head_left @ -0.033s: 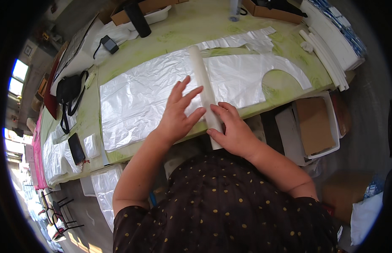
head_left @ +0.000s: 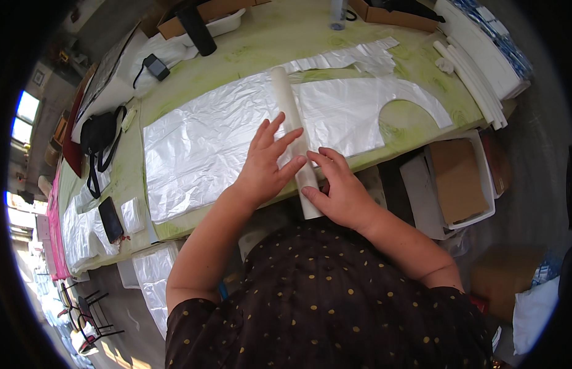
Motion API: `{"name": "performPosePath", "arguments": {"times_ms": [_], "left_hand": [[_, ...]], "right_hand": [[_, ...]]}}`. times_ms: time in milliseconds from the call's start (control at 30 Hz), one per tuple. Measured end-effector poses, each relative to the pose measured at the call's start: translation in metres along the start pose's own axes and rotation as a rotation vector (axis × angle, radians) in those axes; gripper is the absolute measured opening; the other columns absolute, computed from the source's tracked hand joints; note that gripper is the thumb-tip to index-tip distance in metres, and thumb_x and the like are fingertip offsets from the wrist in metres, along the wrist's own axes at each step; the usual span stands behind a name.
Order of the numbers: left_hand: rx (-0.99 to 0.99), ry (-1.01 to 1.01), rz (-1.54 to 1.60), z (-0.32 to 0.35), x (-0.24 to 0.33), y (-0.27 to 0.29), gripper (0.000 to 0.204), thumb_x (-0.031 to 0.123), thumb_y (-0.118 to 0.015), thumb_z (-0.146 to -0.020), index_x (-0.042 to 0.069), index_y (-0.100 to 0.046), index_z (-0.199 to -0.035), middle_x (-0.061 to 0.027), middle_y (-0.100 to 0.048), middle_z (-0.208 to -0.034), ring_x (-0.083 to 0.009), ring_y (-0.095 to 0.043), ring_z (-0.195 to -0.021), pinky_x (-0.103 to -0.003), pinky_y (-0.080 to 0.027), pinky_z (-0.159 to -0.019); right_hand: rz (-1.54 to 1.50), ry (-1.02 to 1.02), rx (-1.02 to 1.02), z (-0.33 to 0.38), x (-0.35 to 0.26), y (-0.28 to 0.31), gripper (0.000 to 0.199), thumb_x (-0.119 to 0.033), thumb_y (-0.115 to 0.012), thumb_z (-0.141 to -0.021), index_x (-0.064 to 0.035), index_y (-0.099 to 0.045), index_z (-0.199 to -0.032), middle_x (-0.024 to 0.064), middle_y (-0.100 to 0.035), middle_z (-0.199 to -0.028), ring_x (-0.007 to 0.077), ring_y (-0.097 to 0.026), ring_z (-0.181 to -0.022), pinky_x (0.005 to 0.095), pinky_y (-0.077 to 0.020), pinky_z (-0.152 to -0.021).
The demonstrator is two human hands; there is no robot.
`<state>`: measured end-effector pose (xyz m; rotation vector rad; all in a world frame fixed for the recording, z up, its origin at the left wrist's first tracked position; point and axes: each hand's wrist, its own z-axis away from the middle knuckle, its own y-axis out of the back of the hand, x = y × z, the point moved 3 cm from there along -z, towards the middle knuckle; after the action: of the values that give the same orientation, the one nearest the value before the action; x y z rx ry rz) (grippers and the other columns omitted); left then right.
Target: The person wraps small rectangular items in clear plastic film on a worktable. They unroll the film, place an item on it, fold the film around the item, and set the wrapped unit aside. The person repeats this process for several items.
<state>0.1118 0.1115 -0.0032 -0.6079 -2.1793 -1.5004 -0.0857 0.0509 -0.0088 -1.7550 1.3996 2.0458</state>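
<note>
A clear plastic sheet (head_left: 203,144), shaped like a bag or apron with a curved cut-out at its right end, lies spread on the green-patterned table. Across its middle rests a long whitish roll (head_left: 287,101), its near end sticking out past the table edge toward me. My right hand (head_left: 340,187) grips the roll near that end, thumb and index finger over it and the other fingers partly hidden. My left hand (head_left: 267,163) has its fingers spread, with the fingertips over or against the roll's left side; whether they press on it I cannot tell.
At the left lie a black pouch (head_left: 100,132), a phone (head_left: 110,218) and folded plastic (head_left: 132,214). A dark cylinder (head_left: 196,31) and a small device (head_left: 156,67) sit farther back. White rolls (head_left: 473,83) lie at the right. Below stands a white bin (head_left: 486,178) with cardboard.
My left hand has shifted slightly right, its fingertips now over the roll. My right hand keeps its place on the roll.
</note>
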Motion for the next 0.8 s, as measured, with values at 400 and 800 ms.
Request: {"name": "performPosePath", "arguments": {"times_ms": [400,800], "left_hand": [[-0.031,-0.151,-0.127,-0.059,0.048,-0.020,0.049,0.016,-0.078,-0.079,0.012,-0.067,-0.127,-0.0125,-0.059,-0.139,-0.0375,-0.053,-0.129,-0.048,-0.042,-0.110],[-0.207,0.313,0.013,-0.106,0.047,-0.061,0.027,0.027,-0.063,-0.097,0.005,-0.072,-0.109,-0.0151,-0.074,-0.097,-0.0301,-0.070,-0.087,-0.039,-0.055,-0.081]], "right_hand": [[0.125,-0.093,0.159,-0.001,0.072,0.060,0.044,-0.024,-0.068,-0.091,-0.0074,-0.062,-0.131,0.0124,-0.050,-0.150,0.0318,-0.061,-0.120,0.0390,-0.0513,-0.098],[-0.231,0.062,0.310,0.032,0.074,0.074,0.034,-0.005,-0.069,-0.089,-0.0051,-0.066,-0.123,0.0115,-0.061,-0.140,0.0123,-0.058,-0.066,0.0251,-0.0505,-0.063]]}}
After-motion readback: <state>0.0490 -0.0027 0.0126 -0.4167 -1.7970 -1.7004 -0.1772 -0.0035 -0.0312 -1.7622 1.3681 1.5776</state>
